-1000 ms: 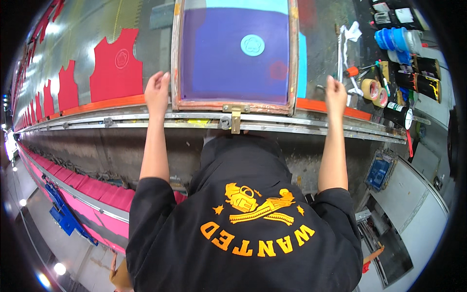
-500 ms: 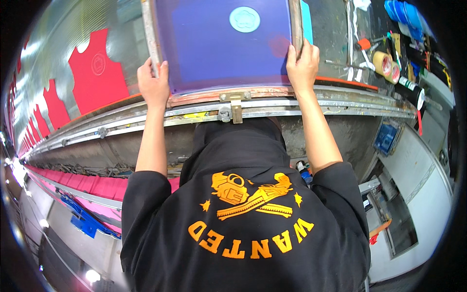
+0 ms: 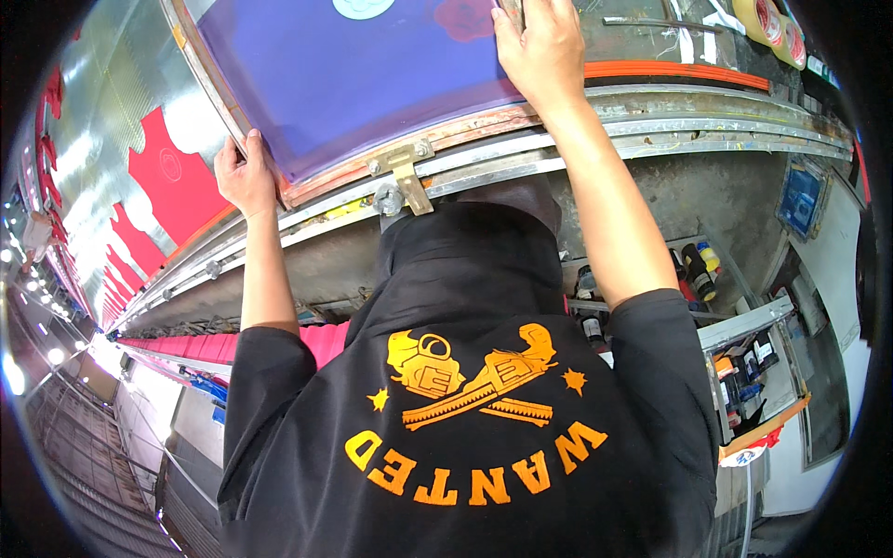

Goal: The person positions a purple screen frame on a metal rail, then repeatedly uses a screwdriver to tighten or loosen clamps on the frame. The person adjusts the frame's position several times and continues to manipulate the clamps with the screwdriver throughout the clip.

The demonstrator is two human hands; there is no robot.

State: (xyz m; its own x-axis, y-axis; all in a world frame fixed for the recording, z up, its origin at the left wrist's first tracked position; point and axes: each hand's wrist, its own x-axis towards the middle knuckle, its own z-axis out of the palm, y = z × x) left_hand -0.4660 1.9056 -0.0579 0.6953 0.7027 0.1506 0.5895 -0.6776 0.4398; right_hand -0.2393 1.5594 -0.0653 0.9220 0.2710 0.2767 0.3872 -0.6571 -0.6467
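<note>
My left hand [image 3: 246,179] is closed round the near left corner of a screen printing frame [image 3: 212,79]. On the right side bar my right hand [image 3: 544,60] grips the same frame, its thumb along the inner edge. Purple-blue mesh [image 3: 353,84] fills the frame, with a pale blue round emblem [image 3: 363,6] partly cut off at the top of the view. A dark red patch [image 3: 465,19] shows on the mesh near my right hand. A metal bracket [image 3: 407,175] fixed to the frame's near bar sits over the rail.
Metal rails [image 3: 670,126] run along the table's near edge. Red cut garment pieces [image 3: 172,181] lie in a row to the left. Tape rolls [image 3: 770,23] stand at the far right. Pink fabric [image 3: 228,353] hangs lower left; bottles [image 3: 698,270] stand below the table.
My view has turned and shifted, so the frame appears slanted and higher in the picture. Both hands keep their hold on it. The red patch shows more distinctly.
</note>
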